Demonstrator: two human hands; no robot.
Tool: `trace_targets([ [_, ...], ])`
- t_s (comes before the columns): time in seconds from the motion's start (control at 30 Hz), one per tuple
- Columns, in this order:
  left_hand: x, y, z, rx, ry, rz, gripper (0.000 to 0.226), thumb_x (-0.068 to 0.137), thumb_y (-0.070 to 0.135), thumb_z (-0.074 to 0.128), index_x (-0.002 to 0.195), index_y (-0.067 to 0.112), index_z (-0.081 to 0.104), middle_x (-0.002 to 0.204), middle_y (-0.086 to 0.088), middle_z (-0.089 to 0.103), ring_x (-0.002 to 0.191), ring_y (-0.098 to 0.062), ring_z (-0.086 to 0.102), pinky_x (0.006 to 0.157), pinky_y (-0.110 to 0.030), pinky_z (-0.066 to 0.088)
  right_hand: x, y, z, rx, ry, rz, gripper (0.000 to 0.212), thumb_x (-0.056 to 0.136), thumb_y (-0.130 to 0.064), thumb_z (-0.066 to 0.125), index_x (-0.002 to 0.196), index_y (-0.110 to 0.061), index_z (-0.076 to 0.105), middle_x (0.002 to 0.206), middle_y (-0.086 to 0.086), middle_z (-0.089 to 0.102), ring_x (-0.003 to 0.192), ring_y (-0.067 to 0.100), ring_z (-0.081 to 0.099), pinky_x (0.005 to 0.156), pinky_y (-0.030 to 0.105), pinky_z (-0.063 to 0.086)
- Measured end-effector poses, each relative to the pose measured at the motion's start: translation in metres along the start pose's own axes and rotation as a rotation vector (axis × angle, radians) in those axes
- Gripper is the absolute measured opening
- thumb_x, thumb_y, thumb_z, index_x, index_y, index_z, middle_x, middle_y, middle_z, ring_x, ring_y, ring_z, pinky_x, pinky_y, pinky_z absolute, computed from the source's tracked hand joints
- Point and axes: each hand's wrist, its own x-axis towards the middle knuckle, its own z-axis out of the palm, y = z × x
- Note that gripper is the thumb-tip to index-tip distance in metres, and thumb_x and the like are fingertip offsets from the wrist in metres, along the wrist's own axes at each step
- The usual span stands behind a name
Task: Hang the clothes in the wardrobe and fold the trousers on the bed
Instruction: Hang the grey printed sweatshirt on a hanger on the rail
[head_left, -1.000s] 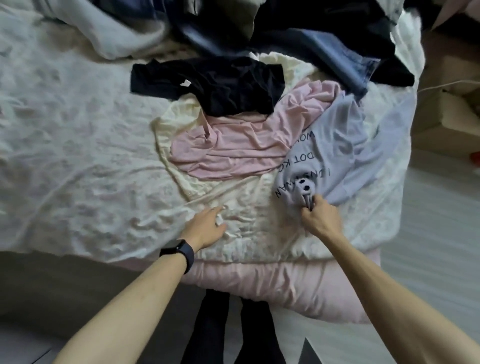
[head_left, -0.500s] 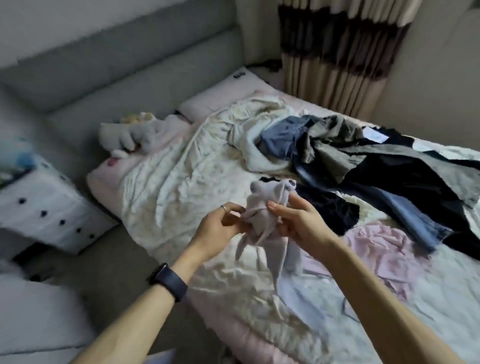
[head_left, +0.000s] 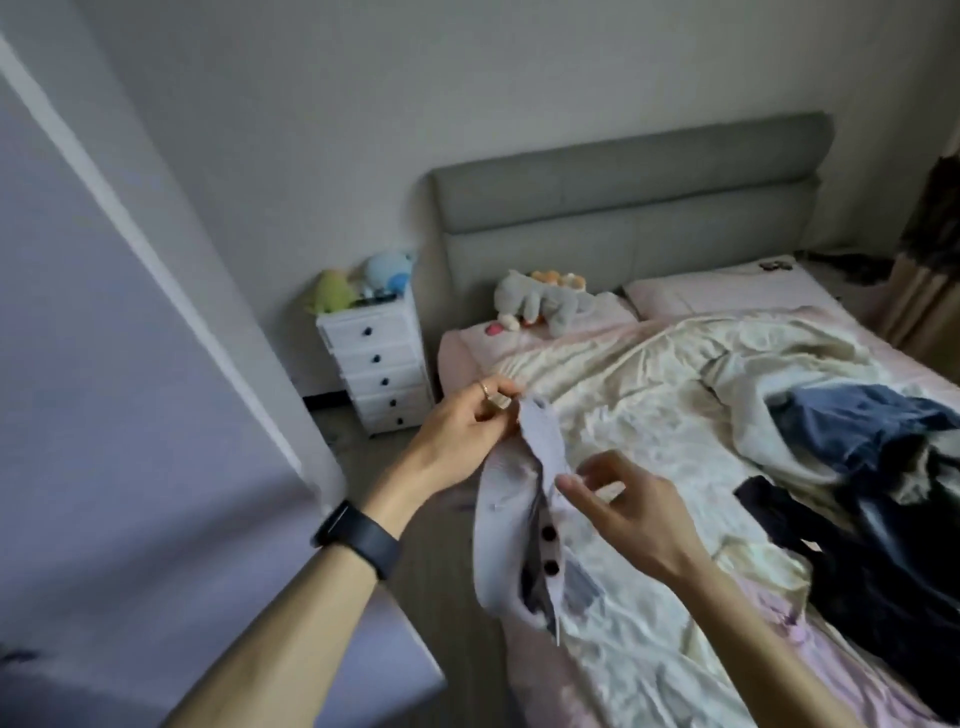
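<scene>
Left hand (head_left: 467, 431) pinches the top edge of the lilac T-shirt (head_left: 506, 519); right hand (head_left: 628, 514), fingers loosely curled, meets the fabric lower down, grip unclear. The shirt, flat on the bed (head_left: 649, 415) a second ago, now hangs clear of the mattress, probably bound for the wardrobe. The dark clothes pile (head_left: 857, 467) remains on the bed.

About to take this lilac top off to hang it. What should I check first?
1. Left hand pinching the lilac top: ok.
2. Right hand gripping it: cannot tell, fingers only near the edge.
3. Hanger ready: not ok, none in view.
4. Wardrobe in sight: cannot tell; pale panel at left may be it.
5. Jeans folded: not ok, crumpled on the bed.
</scene>
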Motion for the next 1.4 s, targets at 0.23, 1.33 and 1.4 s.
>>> trace_targets([
  [0.23, -0.076, -0.006, -0.068, -0.015, 0.095, -0.039, 0.024, 0.100, 0.011, 0.056, 0.094, 0.030, 0.069, 0.095, 0.000, 0.075, 0.086, -0.006, 0.065, 0.079, -0.022, 0.047, 0.015, -0.107, 0.019, 0.082, -0.303, -0.376, 0.029, 0.089, -0.038, 0.073, 0.080, -0.014, 0.058, 0.072, -0.002, 0.066, 0.066, 0.017, 0.066, 0.069, 0.052, 0.053],
  [1.33, -0.485, -0.184, -0.103, -0.132, 1.298, -1.271, 0.028, 0.089, 0.037, 0.070, 0.110, 0.018, 0.067, 0.105, -0.005, 0.069, 0.097, -0.029, 0.064, 0.076, -0.029, 0.046, -0.140, -0.303, 0.330, 0.898, -1.378, -0.134, 0.028, 0.097, 0.002, 0.055, 0.097, -0.016, 0.076, 0.086, 0.010, 0.073, 0.075, 0.021, 0.070, 0.069, 0.028, 0.058],
  [1.4, -0.491, -0.172, -0.108, -0.302, 1.479, -1.210, 0.014, 0.092, 0.024, 0.066, 0.101, 0.014, 0.068, 0.105, -0.012, 0.071, 0.096, -0.031, 0.066, 0.073, -0.031, 0.048, -0.130, -0.296, 0.337, 0.863, -1.403, -0.071, 0.035, 0.097, 0.001, 0.054, 0.088, -0.022, 0.077, 0.081, 0.007, 0.071, 0.069, 0.019, 0.069, 0.065, 0.028, 0.058],
])
